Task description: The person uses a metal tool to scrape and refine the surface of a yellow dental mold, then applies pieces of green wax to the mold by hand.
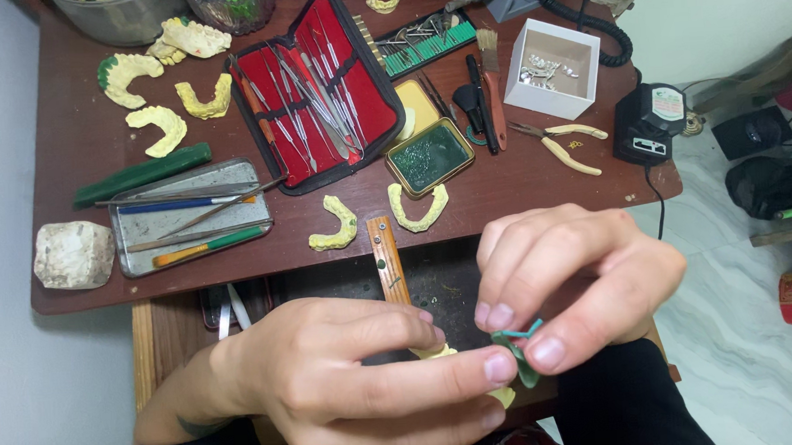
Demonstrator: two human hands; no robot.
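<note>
The left hand (350, 378) is closed around a pale yellow plaster dental cast (439, 351), mostly hidden in the palm, with its thumb stretched along the front so the piece stays steady near the body. The right hand (571, 281) pinches a thin strip of green wax (521, 331) between thumb and fingertips, pressing it against the cast right where the left thumb ends; both hands meet there, so the small piece gets support from two sides. A narrow wooden bench peg (387, 259) juts out from the dark brown wooden worktop (84, 130) just above the left hand. Within reach lie a red-lined zip case of steel instruments (317, 91), a small brass-rimmed tin of green wax (430, 157), a flat metal tray of hand tools (188, 215), two yellow arch-shaped casts (418, 208) near the front edge, and cream-handled pliers (568, 146), spread out flat so each can be seen
</note>
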